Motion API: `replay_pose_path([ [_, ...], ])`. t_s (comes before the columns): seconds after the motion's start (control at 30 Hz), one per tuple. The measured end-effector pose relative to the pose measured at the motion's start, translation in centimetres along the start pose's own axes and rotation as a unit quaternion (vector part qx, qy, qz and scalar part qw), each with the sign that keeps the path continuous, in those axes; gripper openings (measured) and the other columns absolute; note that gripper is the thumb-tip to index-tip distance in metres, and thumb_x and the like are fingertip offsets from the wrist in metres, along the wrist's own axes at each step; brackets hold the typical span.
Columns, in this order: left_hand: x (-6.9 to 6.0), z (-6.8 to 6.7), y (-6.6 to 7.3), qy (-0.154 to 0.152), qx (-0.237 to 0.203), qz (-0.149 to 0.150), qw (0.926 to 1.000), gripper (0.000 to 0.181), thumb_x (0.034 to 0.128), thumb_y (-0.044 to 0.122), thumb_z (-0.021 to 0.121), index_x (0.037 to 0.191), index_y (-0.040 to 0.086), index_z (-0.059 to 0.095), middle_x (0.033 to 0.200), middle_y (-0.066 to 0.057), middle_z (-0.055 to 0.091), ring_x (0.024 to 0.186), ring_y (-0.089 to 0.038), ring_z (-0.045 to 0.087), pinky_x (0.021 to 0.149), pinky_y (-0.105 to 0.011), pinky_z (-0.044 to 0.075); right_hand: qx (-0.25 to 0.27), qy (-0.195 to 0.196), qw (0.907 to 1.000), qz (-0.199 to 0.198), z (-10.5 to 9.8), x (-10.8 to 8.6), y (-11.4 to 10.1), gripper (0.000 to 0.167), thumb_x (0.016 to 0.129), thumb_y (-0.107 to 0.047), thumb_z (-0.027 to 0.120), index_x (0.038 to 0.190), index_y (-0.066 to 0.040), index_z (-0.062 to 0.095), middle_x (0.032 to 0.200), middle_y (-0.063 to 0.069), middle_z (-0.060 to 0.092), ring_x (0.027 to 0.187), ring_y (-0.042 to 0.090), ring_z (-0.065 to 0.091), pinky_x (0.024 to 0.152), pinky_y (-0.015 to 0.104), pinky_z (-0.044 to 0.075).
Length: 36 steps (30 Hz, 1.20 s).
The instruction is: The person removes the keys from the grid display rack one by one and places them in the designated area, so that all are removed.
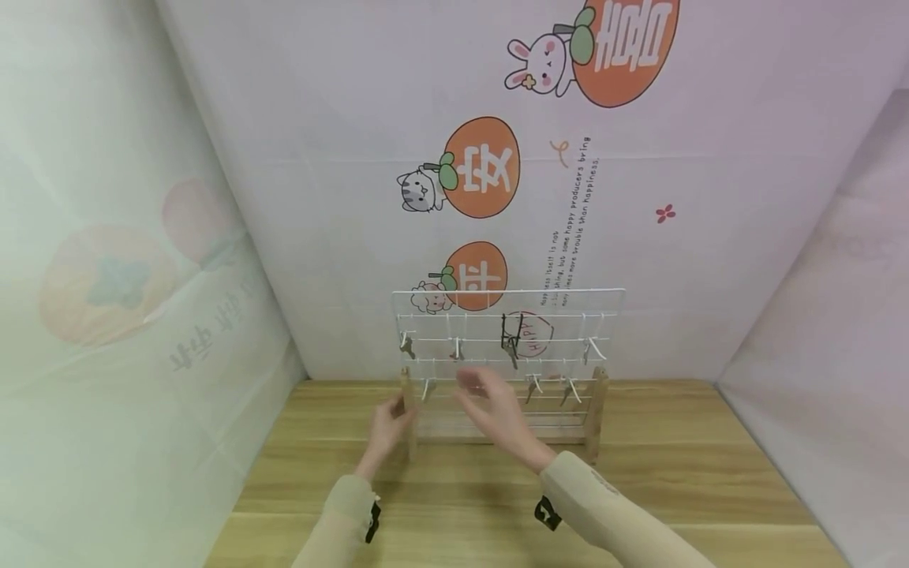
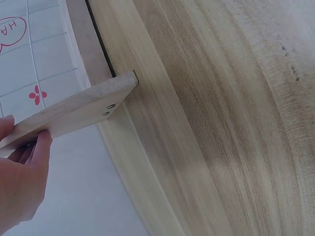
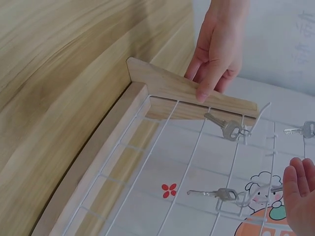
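A white wire grid rack (image 1: 511, 292) stands upright on wooden side posts. My left hand (image 1: 389, 424) grips the left wooden post (image 2: 74, 110), thumb on one side and fingers on the other. Silver keys (image 3: 230, 130) hang from white hooks on the grid, in two rows. In front of the grid's left-middle part is my right hand (image 1: 493, 406), its fingers extended and nothing visible in its grasp. In the right wrist view that hand (image 3: 301, 196) is close to a hook; whether it touches it I cannot tell. Another key (image 3: 225, 194) hangs beside it.
A black frame-like piece (image 1: 511, 327) is on the upper grid with a key below it. The right wooden post (image 1: 595, 418) meets the wood-grain tabletop (image 1: 454, 513). White printed sheets (image 1: 341, 197) form walls behind and at both sides.
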<state>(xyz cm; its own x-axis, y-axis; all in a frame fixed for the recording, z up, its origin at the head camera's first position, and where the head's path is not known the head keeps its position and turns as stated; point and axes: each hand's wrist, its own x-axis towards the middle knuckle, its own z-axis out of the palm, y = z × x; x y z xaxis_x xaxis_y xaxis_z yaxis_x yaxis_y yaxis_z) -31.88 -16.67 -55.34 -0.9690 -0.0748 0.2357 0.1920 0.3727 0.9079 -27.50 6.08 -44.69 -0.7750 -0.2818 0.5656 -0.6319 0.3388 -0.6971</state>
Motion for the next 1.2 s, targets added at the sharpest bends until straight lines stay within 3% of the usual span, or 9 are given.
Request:
replay_pose_path([
  [0.23,-0.1,-0.1,-0.1,-0.001,-0.014,0.012,0.9998,0.037,0.0904,0.002,0.066,0.122,-0.017,0.059,0.117,-0.036,0.066,0.109,-0.047,0.066,0.096,-0.053,0.057,0.015,-0.002,0.9999,-0.001,1.3,0.7,-0.2,0.034,0.09,-0.007,0.07,0.122,-0.002,0.062,0.122,0.018,0.068,0.111,0.029,0.067,0.096,0.038,0.059],
  [0.3,-0.5,-0.3,1.0,-0.01,-0.03,0.015,0.9994,0.037,0.0904,0.0,0.065,0.121,-0.02,0.057,0.117,-0.039,0.064,0.11,-0.05,0.064,0.096,-0.055,0.056,0.016,-0.002,0.9999,0.002,1.6,1.0,-0.2,0.033,0.09,-0.006,0.069,0.122,-0.001,0.062,0.122,0.018,0.068,0.112,0.029,0.067,0.097,0.037,0.059],
  [0.4,-0.5,-0.3,1.0,-0.007,-0.034,0.017,0.9992,0.036,0.09,-0.002,0.065,0.12,-0.02,0.058,0.116,-0.039,0.064,0.109,-0.051,0.064,0.096,-0.057,0.056,0.024,-0.003,0.9997,0.004,2.2,1.6,-0.5,0.033,0.09,-0.008,0.069,0.122,-0.001,0.062,0.121,0.018,0.068,0.112,0.03,0.067,0.097,0.036,0.059],
  [0.47,-0.4,-0.4,0.9,-0.006,-0.036,0.018,0.9992,0.035,0.0901,-0.004,0.064,0.12,-0.021,0.057,0.116,-0.04,0.063,0.109,-0.052,0.064,0.096,-0.058,0.055,0.033,-0.006,0.9994,0.013,2.5,2.0,-0.8,0.033,0.091,-0.009,0.069,0.122,-0.001,0.062,0.121,0.016,0.068,0.112,0.03,0.067,0.098,0.035,0.058],
  [0.53,0.0,-0.1,-0.1,0.003,-0.028,0.026,0.9993,0.034,0.0903,-0.003,0.064,0.119,-0.021,0.058,0.115,-0.039,0.064,0.108,-0.05,0.065,0.095,-0.057,0.056,0.04,-0.006,0.9989,0.021,2.9,2.5,-1.0,0.034,0.091,-0.009,0.07,0.123,-0.002,0.062,0.121,0.015,0.068,0.112,0.03,0.067,0.098,0.036,0.058],
  [0.73,-0.1,-0.2,-0.1,0.005,-0.023,0.043,0.9988,0.032,0.0897,-0.003,0.066,0.116,-0.02,0.06,0.111,-0.038,0.066,0.105,-0.05,0.066,0.092,-0.056,0.057,0.056,-0.004,0.9972,0.049,4.0,3.5,-1.4,0.033,0.091,-0.009,0.069,0.123,-0.004,0.061,0.122,0.014,0.068,0.113,0.031,0.066,0.099,0.035,0.058],
  [0.97,0.0,0.1,-0.4,0.003,-0.024,0.039,0.9989,0.031,0.0899,-0.004,0.064,0.116,-0.02,0.06,0.112,-0.038,0.066,0.105,-0.05,0.065,0.094,-0.055,0.057,0.061,0.004,0.9953,0.074,4.8,4.3,-1.8,0.035,0.094,-0.018,0.067,0.126,-0.007,0.06,0.126,0.012,0.067,0.115,0.025,0.066,0.099,0.029,0.057],
  [1.2,0.0,-0.1,-0.3,0.0,-0.039,0.02,0.999,0.035,0.0903,-0.001,0.065,0.12,-0.018,0.059,0.116,-0.038,0.065,0.109,-0.05,0.064,0.097,-0.057,0.055,0.069,0.022,0.9941,0.081,5.7,5.3,-2.5,0.034,0.095,-0.014,0.065,0.127,-0.004,0.059,0.125,0.016,0.067,0.114,0.025,0.066,0.098,0.031,0.058],
])
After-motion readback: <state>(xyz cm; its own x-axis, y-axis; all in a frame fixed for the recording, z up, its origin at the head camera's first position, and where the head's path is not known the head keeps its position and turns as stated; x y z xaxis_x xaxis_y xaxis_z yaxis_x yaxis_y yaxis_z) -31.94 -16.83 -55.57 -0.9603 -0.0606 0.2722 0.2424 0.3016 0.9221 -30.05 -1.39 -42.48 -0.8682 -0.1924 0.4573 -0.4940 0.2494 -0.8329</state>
